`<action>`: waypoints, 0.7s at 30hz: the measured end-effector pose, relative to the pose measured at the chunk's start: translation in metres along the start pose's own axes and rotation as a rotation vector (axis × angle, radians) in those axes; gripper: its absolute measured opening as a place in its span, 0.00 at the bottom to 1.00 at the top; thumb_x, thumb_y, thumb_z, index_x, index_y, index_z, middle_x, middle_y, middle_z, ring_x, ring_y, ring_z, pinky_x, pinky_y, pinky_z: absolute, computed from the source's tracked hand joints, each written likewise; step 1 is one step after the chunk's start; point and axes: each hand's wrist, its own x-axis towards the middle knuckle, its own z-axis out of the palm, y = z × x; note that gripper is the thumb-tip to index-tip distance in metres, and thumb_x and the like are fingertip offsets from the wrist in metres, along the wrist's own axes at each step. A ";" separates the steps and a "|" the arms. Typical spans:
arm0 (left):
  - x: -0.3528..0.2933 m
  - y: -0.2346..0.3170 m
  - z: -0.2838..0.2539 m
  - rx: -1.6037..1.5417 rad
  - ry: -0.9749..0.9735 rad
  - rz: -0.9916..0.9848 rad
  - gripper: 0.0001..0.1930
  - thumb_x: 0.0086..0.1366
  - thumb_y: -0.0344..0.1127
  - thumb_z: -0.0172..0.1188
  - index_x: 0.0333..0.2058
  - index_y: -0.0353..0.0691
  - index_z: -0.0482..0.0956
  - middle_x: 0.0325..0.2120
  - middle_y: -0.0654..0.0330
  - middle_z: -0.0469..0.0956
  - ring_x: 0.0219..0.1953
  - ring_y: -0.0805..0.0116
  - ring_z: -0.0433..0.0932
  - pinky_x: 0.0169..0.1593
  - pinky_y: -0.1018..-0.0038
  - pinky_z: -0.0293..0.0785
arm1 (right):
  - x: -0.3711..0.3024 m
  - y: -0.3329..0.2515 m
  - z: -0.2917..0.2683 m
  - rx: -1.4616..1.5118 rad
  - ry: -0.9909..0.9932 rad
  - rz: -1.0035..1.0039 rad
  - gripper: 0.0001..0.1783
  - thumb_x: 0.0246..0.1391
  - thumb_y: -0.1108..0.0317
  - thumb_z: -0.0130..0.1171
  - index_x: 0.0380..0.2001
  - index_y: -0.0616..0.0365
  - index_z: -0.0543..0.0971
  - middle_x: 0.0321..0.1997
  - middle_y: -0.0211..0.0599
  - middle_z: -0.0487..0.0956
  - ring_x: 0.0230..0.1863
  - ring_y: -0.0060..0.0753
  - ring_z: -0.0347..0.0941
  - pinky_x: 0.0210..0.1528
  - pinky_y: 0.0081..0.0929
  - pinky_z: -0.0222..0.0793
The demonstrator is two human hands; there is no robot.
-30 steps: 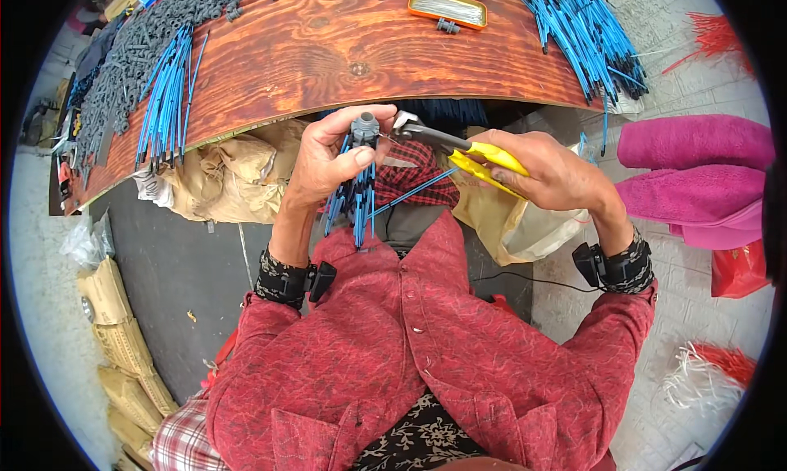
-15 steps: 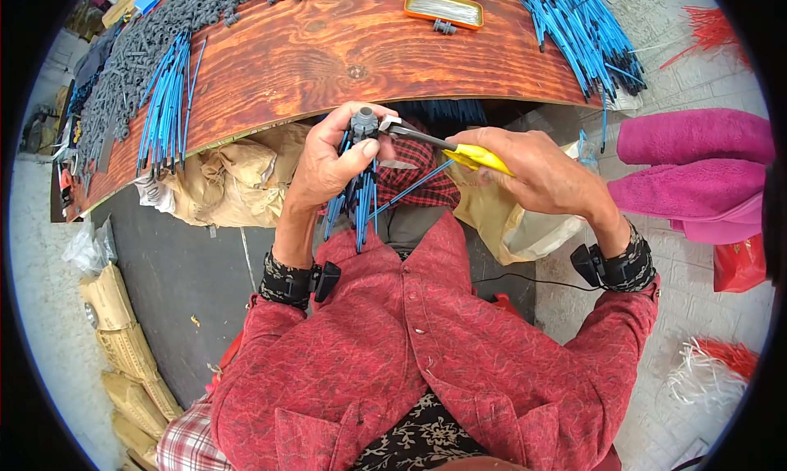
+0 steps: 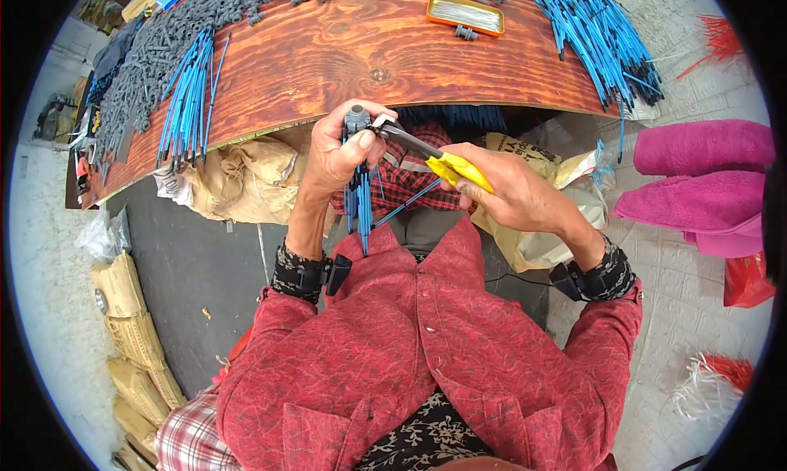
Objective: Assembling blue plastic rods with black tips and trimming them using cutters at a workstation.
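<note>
Seen from above, a person in a red patterned jacket works at a curved, reddish-brown wooden bench [image 3: 328, 53] that fills the twelve o'clock part of the view. The left hand [image 3: 340, 147], near the centre, is clenched around a bunch of thin blue plastic-coated wires [image 3: 361, 204] that hang down toward six o'clock; a small grey plastic cylinder-shaped fitting [image 3: 356, 117] sticks up from the top of the fist. The right hand [image 3: 512, 192], at about three o'clock from the left, has its grip closed on the yellow-handled metal pliers [image 3: 426, 151], whose tip meets the grey fitting. On the bench, a fan of loose blue wires [image 3: 190, 94] lies at ten o'clock beside a heap of dark grey small fittings [image 3: 156, 45]; a second sheaf of blue wires [image 3: 598, 32] lies at one o'clock, and a flat orange-rimmed metal tin [image 3: 465, 13] sits at twelve. Tan paper sacks [image 3: 238, 180] crowd under the bench edge just left of the hands. Folded magenta cloth [image 3: 705, 176] lies at three o'clock on the paved floor.
</note>
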 end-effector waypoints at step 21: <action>-0.016 0.003 0.001 -0.061 0.004 -0.018 0.31 0.60 0.51 0.69 0.51 0.29 0.79 0.29 0.60 0.81 0.23 0.77 0.76 0.26 0.80 0.72 | 0.000 0.033 0.010 0.901 -0.451 0.152 0.27 0.65 0.53 0.60 0.55 0.65 0.70 0.31 0.36 0.78 0.25 0.23 0.75 0.27 0.23 0.72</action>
